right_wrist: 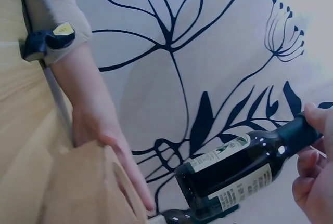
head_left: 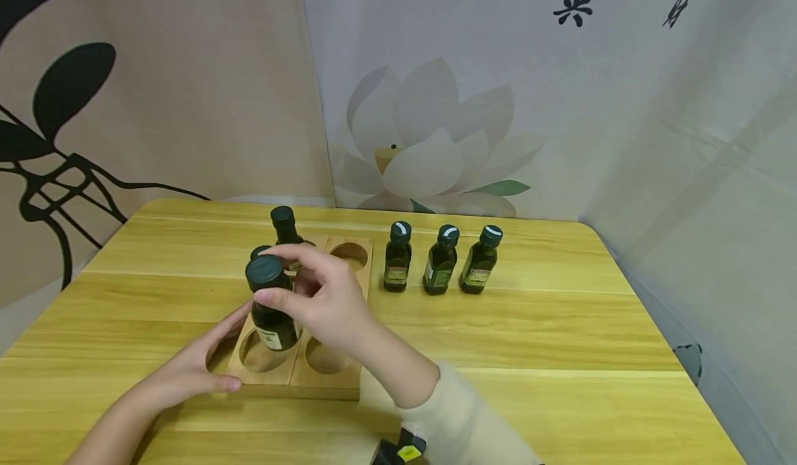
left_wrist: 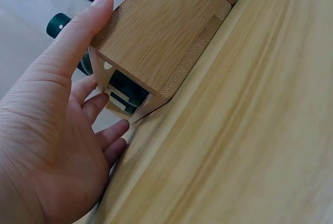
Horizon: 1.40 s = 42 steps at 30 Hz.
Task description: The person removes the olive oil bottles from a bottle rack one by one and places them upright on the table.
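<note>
1. Nearest the head camera, a small black device with a yellow patch (head_left: 398, 450) is seen beside a cream cloth sleeve (head_left: 463, 416).
2. From that sleeve the right hand (head_left: 326, 302) is extended leftward, its wrist raised above the table (head_left: 560, 354); thumb and fingers are brought together on the capped top of a dark glass bottle with a pale label (head_left: 274, 321).
3. Below the grip this bottle is held aloft, slightly tilted, its base over the near-left round hollow of a pale wooden holder (head_left: 330, 384).
4. To the left of the grip, the left hand (head_left: 187, 371) is rested against the holder's left end, thumb and fingers spread apart, the thumb at the near corner.
5. Beyond the grip, two dark capped bottles (head_left: 284, 224) are held in the holder's left column, one mostly hidden; near-right and far-right hollows are left unfilled.
6. Right of and beyond the grip, three dark green labelled bottles (head_left: 441, 261) are stood upright in a row.
</note>
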Each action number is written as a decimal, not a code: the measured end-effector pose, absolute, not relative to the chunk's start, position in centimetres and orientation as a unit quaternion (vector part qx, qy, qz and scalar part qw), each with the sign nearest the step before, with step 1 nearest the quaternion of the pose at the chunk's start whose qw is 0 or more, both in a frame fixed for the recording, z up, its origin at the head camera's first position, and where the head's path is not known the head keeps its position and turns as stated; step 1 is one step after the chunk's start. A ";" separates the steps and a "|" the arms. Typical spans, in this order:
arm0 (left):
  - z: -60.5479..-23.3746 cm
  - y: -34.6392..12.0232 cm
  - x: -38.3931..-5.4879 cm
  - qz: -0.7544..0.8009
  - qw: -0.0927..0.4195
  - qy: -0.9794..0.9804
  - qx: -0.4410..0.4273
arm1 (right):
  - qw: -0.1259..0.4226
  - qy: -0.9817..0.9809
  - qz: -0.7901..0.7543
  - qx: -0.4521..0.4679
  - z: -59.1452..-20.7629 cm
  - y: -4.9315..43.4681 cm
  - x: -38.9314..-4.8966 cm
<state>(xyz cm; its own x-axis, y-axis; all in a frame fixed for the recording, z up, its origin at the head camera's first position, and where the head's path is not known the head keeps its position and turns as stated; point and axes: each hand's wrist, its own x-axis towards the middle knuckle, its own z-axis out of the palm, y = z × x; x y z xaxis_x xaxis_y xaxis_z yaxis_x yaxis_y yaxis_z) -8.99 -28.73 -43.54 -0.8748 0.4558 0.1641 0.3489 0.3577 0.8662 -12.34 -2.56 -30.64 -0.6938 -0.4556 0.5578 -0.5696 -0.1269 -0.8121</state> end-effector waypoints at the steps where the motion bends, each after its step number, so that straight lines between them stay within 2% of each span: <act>1: -43.6 -28.7 -9.0 0.514 0.053 0.819 0.248 | 0.053 -0.657 0.642 0.393 -30.5 -2.3 -12.5; 3: -43.7 -28.7 -9.0 0.518 0.052 0.816 0.253 | 0.071 -0.654 0.638 0.399 -30.2 -1.7 -12.7; 21: -43.6 -28.6 -8.8 0.523 0.055 0.814 0.245 | 0.090 -0.683 0.623 0.369 -29.3 4.0 -14.4; 42: -43.5 -28.5 -8.9 0.520 0.053 0.817 0.243 | 0.130 -0.728 0.596 0.314 -30.8 9.5 -16.4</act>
